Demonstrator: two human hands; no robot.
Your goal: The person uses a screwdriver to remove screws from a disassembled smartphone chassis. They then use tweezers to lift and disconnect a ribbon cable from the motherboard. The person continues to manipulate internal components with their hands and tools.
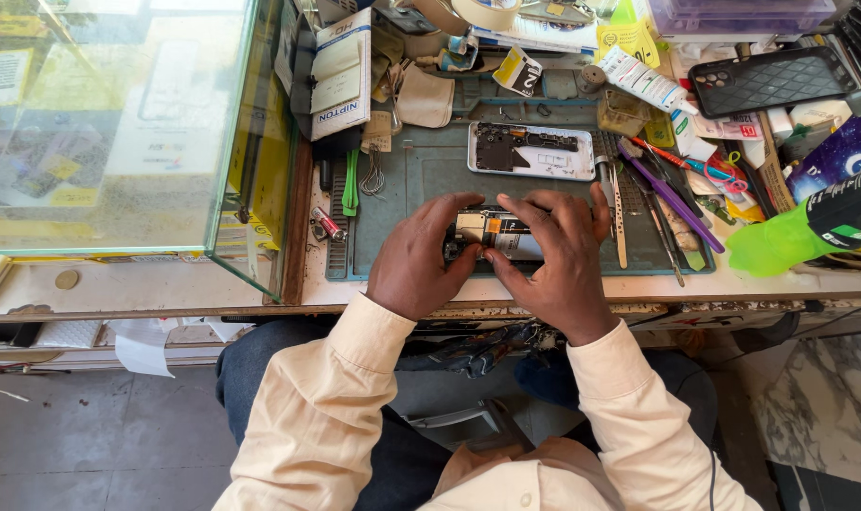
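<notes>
— Phone, open, lies on the green mat, held by both hands.
— Fingers?
— The left hand and right hand pinch its ends.
— Trouble?
— Pressing too hard might crack its bare parts; a slip could knock the tools.

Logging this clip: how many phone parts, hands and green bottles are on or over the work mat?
Opened phone in both hands: 1
Back cover on mat: 1
Hands, left hand, right hand: 2
Green bottle: 1
Total: 5
</notes>
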